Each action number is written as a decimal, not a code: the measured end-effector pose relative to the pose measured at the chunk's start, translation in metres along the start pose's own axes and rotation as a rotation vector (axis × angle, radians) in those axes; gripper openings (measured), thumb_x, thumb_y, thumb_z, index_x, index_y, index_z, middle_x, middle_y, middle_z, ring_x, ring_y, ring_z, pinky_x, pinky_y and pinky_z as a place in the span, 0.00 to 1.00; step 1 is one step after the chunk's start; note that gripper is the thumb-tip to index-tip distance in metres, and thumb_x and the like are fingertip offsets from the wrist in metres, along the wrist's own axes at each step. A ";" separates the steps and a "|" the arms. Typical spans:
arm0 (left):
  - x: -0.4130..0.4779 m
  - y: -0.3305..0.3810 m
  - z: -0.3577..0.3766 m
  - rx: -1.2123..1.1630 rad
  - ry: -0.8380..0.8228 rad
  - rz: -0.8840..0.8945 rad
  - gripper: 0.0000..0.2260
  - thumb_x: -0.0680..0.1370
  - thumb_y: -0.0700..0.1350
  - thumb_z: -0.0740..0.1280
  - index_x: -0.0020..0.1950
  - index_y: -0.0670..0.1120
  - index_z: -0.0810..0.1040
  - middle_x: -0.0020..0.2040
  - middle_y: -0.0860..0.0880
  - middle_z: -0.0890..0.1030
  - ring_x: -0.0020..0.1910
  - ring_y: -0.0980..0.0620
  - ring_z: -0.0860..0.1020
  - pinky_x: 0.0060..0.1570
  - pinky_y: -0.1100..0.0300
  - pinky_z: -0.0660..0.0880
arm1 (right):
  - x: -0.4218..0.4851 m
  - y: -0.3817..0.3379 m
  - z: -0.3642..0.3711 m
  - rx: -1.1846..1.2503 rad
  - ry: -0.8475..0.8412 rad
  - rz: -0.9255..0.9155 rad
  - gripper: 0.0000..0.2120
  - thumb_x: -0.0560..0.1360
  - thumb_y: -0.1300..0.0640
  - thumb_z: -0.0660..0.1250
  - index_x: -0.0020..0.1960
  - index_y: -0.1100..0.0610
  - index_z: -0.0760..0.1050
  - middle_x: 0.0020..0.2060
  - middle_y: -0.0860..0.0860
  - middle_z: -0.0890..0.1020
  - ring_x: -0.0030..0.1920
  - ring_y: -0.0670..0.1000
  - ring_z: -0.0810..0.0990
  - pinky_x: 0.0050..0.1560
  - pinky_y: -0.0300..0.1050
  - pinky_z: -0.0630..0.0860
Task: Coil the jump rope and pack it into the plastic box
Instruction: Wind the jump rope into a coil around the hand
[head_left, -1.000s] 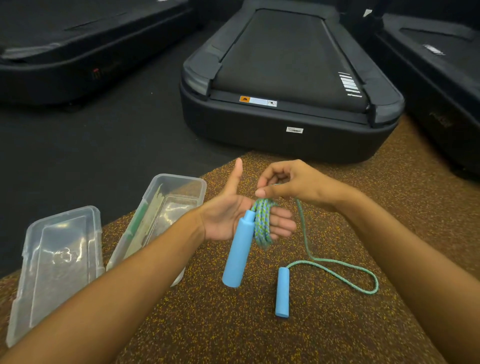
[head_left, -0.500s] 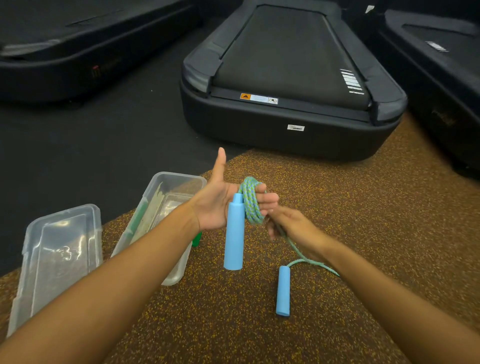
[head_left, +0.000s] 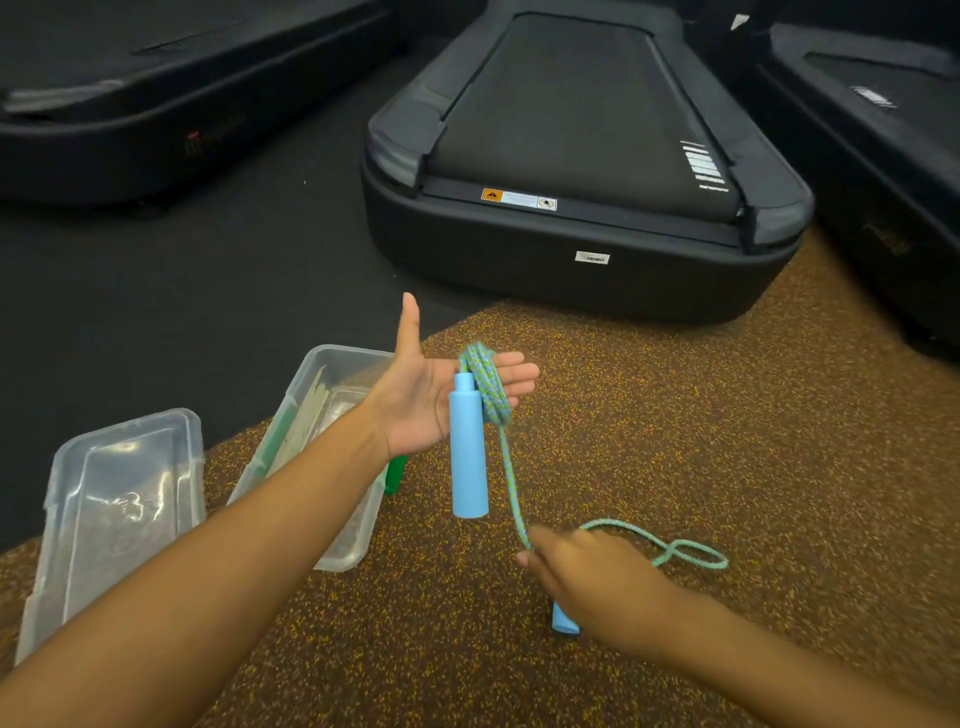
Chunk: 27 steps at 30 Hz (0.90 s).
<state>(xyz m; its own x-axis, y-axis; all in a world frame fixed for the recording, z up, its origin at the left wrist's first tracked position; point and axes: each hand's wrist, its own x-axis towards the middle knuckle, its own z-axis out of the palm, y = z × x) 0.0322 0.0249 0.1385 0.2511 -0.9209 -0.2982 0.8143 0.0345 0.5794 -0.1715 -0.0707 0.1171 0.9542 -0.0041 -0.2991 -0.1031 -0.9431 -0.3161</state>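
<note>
My left hand (head_left: 423, 397) is held out flat, palm up, thumb raised. The green-blue jump rope (head_left: 485, 387) is wound in several turns around its fingers. One light blue handle (head_left: 467, 447) hangs down from the coil. Lower down, my right hand (head_left: 587, 577) pinches the taut strand running from the coil. The rope's free end (head_left: 680, 551) loops on the floor to the right. The second blue handle (head_left: 563, 621) lies on the floor, mostly hidden under my right hand. The clear plastic box (head_left: 332, 395) stands open on the floor, behind my left forearm.
The box's clear lid (head_left: 114, 509) lies to the left of the box. A green object (head_left: 396, 475) pokes out beside the box. A black treadmill (head_left: 582, 171) stands straight ahead, with others at the left and right edges. The floor is speckled brown rubber.
My right hand has dropped from beside the coil down and to the right, pulling the strand taut. My left hand has risen slightly with the coil on it.
</note>
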 end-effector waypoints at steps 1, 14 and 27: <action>0.000 -0.001 0.001 0.017 -0.001 -0.015 0.53 0.64 0.78 0.48 0.67 0.34 0.68 0.66 0.36 0.74 0.64 0.42 0.73 0.63 0.49 0.70 | -0.005 -0.008 -0.003 -0.087 0.008 -0.020 0.14 0.80 0.49 0.48 0.56 0.57 0.66 0.49 0.57 0.80 0.51 0.60 0.79 0.39 0.48 0.67; -0.005 -0.016 0.011 0.276 -0.074 -0.152 0.33 0.77 0.64 0.45 0.49 0.43 0.82 0.42 0.45 0.84 0.39 0.51 0.82 0.41 0.60 0.79 | 0.010 -0.036 -0.119 -0.096 0.290 -0.110 0.11 0.75 0.45 0.59 0.45 0.51 0.74 0.47 0.51 0.79 0.50 0.56 0.78 0.48 0.50 0.74; 0.001 -0.023 0.008 0.223 -0.289 -0.232 0.48 0.66 0.75 0.50 0.63 0.35 0.73 0.59 0.37 0.78 0.61 0.43 0.76 0.66 0.51 0.67 | 0.068 0.008 -0.134 0.446 0.142 -0.108 0.10 0.65 0.52 0.74 0.39 0.57 0.77 0.32 0.48 0.77 0.32 0.41 0.71 0.38 0.40 0.67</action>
<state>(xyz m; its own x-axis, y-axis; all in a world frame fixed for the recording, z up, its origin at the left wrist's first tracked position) 0.0094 0.0199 0.1309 -0.1081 -0.9664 -0.2330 0.6912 -0.2415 0.6811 -0.0703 -0.1226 0.2147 0.9919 0.0115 -0.1267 -0.0817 -0.7058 -0.7037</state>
